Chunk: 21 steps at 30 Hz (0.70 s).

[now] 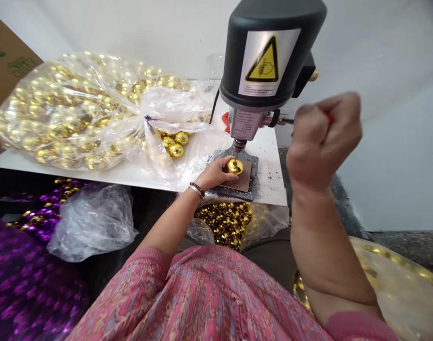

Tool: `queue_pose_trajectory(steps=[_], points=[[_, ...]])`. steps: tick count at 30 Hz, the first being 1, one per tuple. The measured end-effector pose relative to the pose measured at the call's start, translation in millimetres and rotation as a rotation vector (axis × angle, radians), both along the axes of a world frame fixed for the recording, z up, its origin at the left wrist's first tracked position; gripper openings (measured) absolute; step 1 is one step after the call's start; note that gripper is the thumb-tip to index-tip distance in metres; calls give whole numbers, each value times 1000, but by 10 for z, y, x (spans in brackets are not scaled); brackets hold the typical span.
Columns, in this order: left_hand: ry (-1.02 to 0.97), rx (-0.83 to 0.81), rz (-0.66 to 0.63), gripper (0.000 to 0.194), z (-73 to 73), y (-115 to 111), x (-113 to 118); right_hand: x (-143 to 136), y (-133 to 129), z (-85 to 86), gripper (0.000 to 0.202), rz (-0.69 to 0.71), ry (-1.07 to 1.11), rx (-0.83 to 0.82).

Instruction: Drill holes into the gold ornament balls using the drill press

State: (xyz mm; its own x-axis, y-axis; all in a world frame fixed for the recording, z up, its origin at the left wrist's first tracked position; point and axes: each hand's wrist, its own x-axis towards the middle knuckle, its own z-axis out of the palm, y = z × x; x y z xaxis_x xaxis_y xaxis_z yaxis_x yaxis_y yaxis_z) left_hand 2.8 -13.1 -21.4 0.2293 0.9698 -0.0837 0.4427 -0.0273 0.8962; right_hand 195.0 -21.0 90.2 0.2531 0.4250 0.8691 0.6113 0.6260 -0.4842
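Note:
My left hand (218,174) is closed round the side of a shiny gold faceted ball (235,166), with the thumb and fingers on it. The ball rests on a brown board (243,179) on the base of a drill press (269,52). Right above the ball is the drill's chuck (239,144), and a dark spot shows on top of the ball. Raised at the right, my right hand (323,137) is wrapped round the feed handle of the press; a bit of red shows between its fingers.
A big clear bag of gold balls (77,109) lies on the white table (156,182), its mouth open beside the press. Below the table edge, more gold balls (227,220) sit in plastic. Purple balls (24,284) are at lower left, a cardboard box (10,57) at far left. Shavings dot the table.

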Motion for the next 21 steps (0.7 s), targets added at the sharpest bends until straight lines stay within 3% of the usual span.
queue_pose_trajectory(steps=[3,5,8,14,15,17,19,21], points=[[-11,71,-40,68,-37,-71,-38,8,89,298,28,110,81,-171],[8,129,-60,66,-49,-143,-81,8,123,383,26,142,122,-233],[38,180,-111,67,-36,-293,-144,-4,133,393,22,146,169,-239],[97,191,-390,78,29,-567,-161,-24,97,355,21,180,202,-211],[100,196,-364,77,32,-561,-178,-24,90,351,21,181,206,-207],[121,222,-187,61,38,-471,-277,-20,81,342,20,171,201,-200],[187,248,118,40,58,-287,-476,-16,78,334,19,151,186,-194],[302,252,436,37,96,-58,-746,-15,77,326,18,139,177,-189]])
